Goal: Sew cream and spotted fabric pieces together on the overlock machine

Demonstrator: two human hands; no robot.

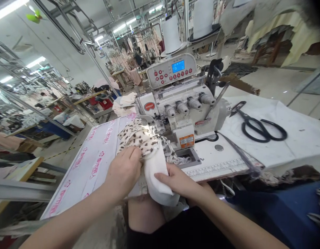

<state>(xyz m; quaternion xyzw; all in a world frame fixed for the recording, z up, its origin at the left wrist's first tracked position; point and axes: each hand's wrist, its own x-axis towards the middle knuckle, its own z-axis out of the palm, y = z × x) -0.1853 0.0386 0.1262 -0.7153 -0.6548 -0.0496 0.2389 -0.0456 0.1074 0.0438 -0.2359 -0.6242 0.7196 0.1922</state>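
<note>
A cream fabric piece with dark spots [136, 136] lies under the presser foot of a white overlock sewing machine [183, 103]. A plain white fabric part [156, 173] hangs off the table's front edge. My left hand [123, 169] is closed, pinching the spotted fabric at its near edge. My right hand [179, 181] grips the white fabric from the right side, fingers pressed on it. Both hands sit just in front of the needle area.
Black scissors [258, 126] lie on a white cloth [292, 138] right of the machine. The table [92, 162] carries pink-printed tape and a ruler strip [222, 167]. Two large thread cones [171, 34] stand behind. Other workstations fill the hall at left.
</note>
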